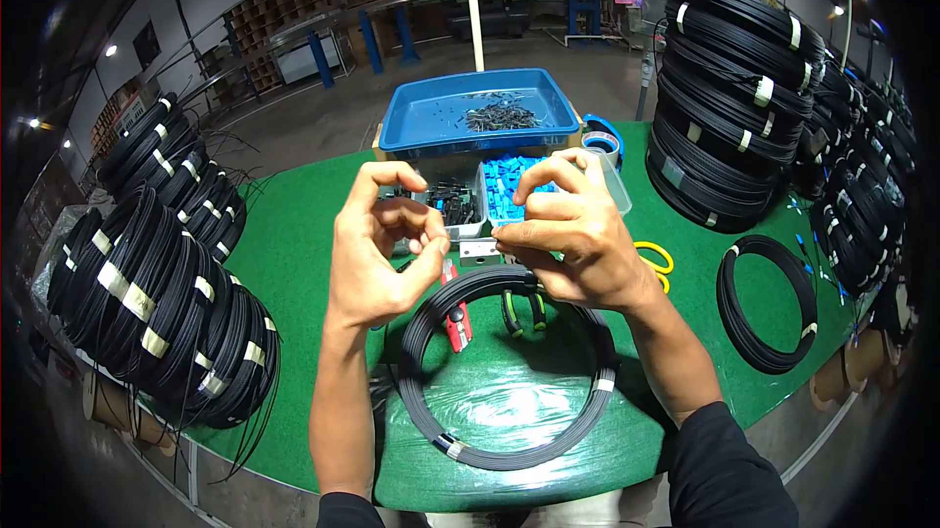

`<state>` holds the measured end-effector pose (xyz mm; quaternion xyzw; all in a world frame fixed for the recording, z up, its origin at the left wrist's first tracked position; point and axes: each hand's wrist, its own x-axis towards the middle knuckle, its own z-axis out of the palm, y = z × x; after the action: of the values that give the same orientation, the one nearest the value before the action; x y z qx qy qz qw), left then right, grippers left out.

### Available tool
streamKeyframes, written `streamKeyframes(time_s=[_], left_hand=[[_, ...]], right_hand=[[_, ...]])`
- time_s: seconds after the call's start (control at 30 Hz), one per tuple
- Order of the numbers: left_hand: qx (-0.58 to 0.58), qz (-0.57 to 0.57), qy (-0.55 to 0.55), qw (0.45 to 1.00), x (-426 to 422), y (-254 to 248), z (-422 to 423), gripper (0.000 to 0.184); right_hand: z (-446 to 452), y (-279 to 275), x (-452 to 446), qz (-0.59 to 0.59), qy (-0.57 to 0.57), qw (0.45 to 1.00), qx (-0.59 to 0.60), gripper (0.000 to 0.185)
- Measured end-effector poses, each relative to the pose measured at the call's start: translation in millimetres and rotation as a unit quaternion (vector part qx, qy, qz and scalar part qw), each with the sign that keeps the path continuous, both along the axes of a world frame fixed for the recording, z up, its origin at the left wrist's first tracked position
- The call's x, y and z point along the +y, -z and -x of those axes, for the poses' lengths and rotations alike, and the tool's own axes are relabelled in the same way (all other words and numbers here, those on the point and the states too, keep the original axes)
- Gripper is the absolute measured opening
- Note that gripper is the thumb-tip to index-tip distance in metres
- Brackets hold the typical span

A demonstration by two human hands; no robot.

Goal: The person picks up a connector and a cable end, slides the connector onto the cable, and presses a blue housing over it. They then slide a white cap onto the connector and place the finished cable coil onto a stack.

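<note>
Both hands are raised over a coil of black cable (426,410) that lies on the table, bound with pale tape. My left hand (377,259) pinches with thumb and fingertips; whatever is between them is too small to name. Facing it, my right hand (587,244) has its fingers curled and pressed together, with a small dark bit near the tips. A faint thin line seems to run between the two pinches. Inside the coil lie a red-handled tool (457,325) and a green-and-black-handled tool (511,312). Behind the hands sits a small metal block (480,252).
One bin holds blue connectors (504,180), another black parts (450,203). A blue tray (392,126) with small dark pieces stands behind. Stacked cable coils rise at left (162,322) and right (729,107). Yellow-handled scissors (654,259) and a single coil (729,303) lie at right.
</note>
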<state>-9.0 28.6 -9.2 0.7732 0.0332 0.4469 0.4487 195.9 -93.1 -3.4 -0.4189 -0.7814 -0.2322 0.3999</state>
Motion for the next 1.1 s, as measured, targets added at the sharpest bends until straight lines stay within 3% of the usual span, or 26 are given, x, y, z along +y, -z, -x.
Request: streamKeyframes(time_s=[0.1,0.2,0.3,0.33,0.4,0.57,0.6,0.67,0.73,0.87,1.0,1.1], left_hand=[[-0.020,0.034,-0.030,0.999,2,-8,11,0.052],[-0.071,0.049,0.036,0.996,8,0,5,0.071],[-0.044,-0.021,0.030,0.998,5,12,-14,0.091],[-0.099,0.004,0.030,0.995,0,17,-22,0.078],[-0.126,-0.025,0.001,0.992,-6,18,-28,0.071],[-0.190,0.012,-0.077,0.979,4,15,-17,0.061],[-0.208,0.025,-0.089,0.974,12,15,-13,0.060],[-0.219,0.012,-0.143,0.965,25,14,-4,0.057],[-0.195,0.027,-0.179,0.964,36,14,6,0.052],[-0.189,0.060,-0.205,0.958,61,22,13,0.051],[-0.194,0.128,-0.220,0.947,81,30,21,0.048],[-0.200,0.157,-0.224,0.941,91,37,23,0.046]], right_hand=[[-4,2,2,0.011,-0.015,0.999,0.049,0.020],[-3,5,6,0.041,-0.042,0.987,0.146,0.012],[4,7,9,0.057,-0.066,0.978,0.187,0.013],[7,9,11,0.058,-0.064,0.979,0.186,0.013],[11,14,12,0.080,-0.069,0.966,0.238,0.014],[0,19,22,0.067,-0.021,0.975,0.209,0.033],[-5,19,22,0.186,0.008,0.948,0.258,0.033],[-27,31,31,0.359,0.085,0.903,0.221,0.032],[-49,64,47,0.451,0.127,0.869,0.162,0.027],[-57,101,69,0.474,0.149,0.856,0.143,0.023],[-64,114,76,0.494,0.072,0.834,0.234,0.016],[-56,124,85,0.431,0.033,0.847,0.310,0.010]])
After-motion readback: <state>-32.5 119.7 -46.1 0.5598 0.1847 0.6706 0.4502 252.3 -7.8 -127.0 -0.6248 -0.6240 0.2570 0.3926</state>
